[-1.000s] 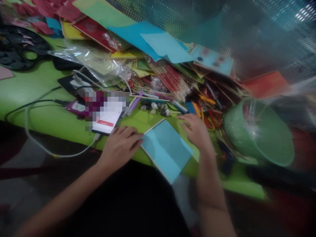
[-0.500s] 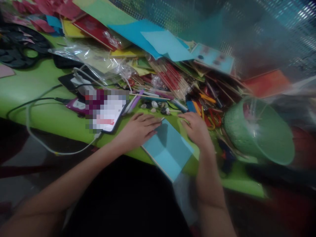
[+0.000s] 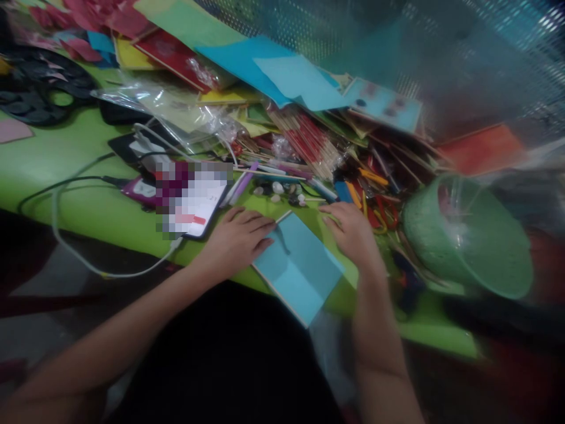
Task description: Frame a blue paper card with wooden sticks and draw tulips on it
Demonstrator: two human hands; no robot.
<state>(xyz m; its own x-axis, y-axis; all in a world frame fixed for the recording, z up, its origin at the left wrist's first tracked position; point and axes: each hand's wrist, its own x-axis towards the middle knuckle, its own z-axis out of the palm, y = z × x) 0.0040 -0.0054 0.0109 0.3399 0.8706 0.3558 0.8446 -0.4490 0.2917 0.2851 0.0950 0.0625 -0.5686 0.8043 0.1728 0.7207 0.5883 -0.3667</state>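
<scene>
While a green surface point(image 3: 44, 154) spreads across the view, a green basket point(image 3: 424, 232) stands toward its right end. A bright blue sheet point(image 3: 247, 59) lies on the heap along the far edge, and a black palette point(image 3: 80, 85) sits at the far left corner. Turned cornerwise, a light blue card point(image 3: 304, 265) lies at the middle of the near edge, one corner jutting past it, with a pale strip along its left side. The left hand point(image 3: 241, 238) rests over the card's left corner, its grip loose, fingers stretched toward the upper strip and thumb apart from them. Just beyond the card's right side is the right hand point(image 3: 351, 229), its grip relaxed, thumb and fingertips apart; whether it touches the surface I cannot tell. Left of the card, near the same edge, lies a partly blurred phone point(image 3: 194, 206). Beside the phone is a purple pen point(image 3: 245, 182), and small black and white pieces point(image 3: 277, 187) cluster beyond the card's far corner.
</scene>
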